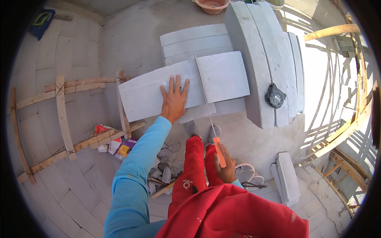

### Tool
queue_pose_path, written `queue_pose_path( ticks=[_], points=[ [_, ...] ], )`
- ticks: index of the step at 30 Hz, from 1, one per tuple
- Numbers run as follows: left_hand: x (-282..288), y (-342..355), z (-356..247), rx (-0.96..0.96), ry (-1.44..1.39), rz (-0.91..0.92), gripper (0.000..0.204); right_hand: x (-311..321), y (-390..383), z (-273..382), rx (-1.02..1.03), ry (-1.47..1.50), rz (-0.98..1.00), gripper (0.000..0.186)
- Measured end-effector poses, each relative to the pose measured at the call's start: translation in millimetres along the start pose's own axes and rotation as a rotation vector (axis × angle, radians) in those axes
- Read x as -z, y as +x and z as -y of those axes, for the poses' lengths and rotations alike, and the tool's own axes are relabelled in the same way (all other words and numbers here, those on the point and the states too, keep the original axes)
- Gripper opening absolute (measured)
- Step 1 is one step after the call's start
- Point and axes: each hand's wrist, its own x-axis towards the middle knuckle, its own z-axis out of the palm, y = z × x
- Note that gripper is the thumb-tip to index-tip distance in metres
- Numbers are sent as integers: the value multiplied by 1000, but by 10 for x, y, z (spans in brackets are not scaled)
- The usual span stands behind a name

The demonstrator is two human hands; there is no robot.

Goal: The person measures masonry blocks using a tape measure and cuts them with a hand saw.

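My left hand (pixel 174 98) lies flat with fingers spread on a pale grey building block (pixel 139 92). A straight, narrow gap separates it from a squarer pale piece (pixel 223 77) on its right; I cannot tell whether the two are fully parted. In my right hand (pixel 227 166), close to my red trousers, is the orange handle of a handsaw (pixel 219 151). Its thin blade points away from me and lines up with the gap. More pale blocks (pixel 194 39) lie beneath and behind these pieces.
Tall slabs (pixel 254 59) stand at the right, with a black tape measure (pixel 275 96) on them. A wooden ladder-like frame (pixel 63 115) is at the left. Rubble (pixel 160 173) lies by my feet, a slab (pixel 287 178) at lower right. A pinkish basin (pixel 212 5) sits at the back.
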Motion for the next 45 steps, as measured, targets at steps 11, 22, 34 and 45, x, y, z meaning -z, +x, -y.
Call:
queue_pose_path(
  ticks=[11,22,34,45],
  points=[
    [167,86,224,-167,52,-10,119,167,189,907,-59,-82,-102,50],
    [920,481,655,-245,-88,170,126,388,317,2031,-184,-93,-89,45],
    [1028,540,679,-226,-69,231,130,153,818,2140,-296,-38,-75,43],
    [1099,629,655,-231,-41,293,134,137,1106,1883,-68,-77,-165,47]
  ],
)
